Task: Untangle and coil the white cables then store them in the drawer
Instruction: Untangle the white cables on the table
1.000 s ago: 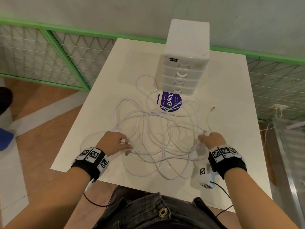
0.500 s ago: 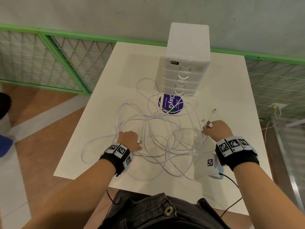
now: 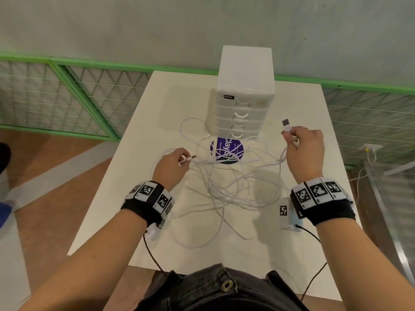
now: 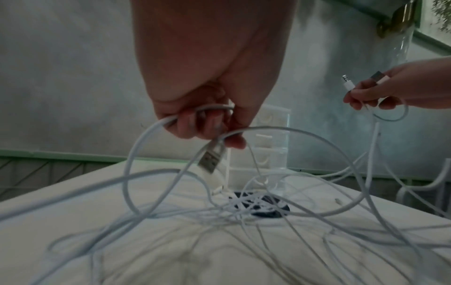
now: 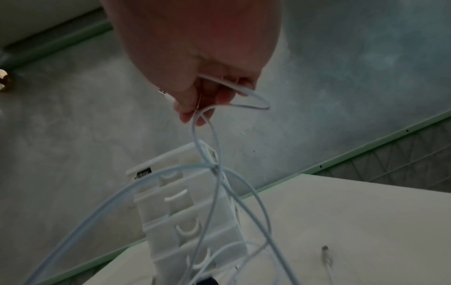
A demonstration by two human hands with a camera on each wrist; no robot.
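Note:
A tangle of white cables (image 3: 226, 185) lies in the middle of the white table (image 3: 303, 254), in front of a white drawer tower (image 3: 244, 95) with all drawers closed. My left hand (image 3: 173, 163) is raised above the table and pinches a cable end whose USB plug (image 4: 211, 160) sticks out toward the tower. My right hand (image 3: 303, 147) is lifted higher at the right and grips two cable ends, a USB plug (image 3: 286, 125) pointing up. In the left wrist view the right hand (image 4: 390, 90) shows both plugs. Cable strands (image 5: 214, 173) hang from my right hand (image 5: 207, 96).
A round purple sticker (image 3: 226, 150) lies under the cables at the tower's foot. One loose cable end (image 5: 325, 252) rests on the table right of the tower. Green wire fencing (image 3: 67, 97) runs behind and beside the table. The grey wall is just behind the tower.
Both hands have risen off the table and moved toward the tower, each lifting cable ends. The tangle has been pulled up and drawn inward.

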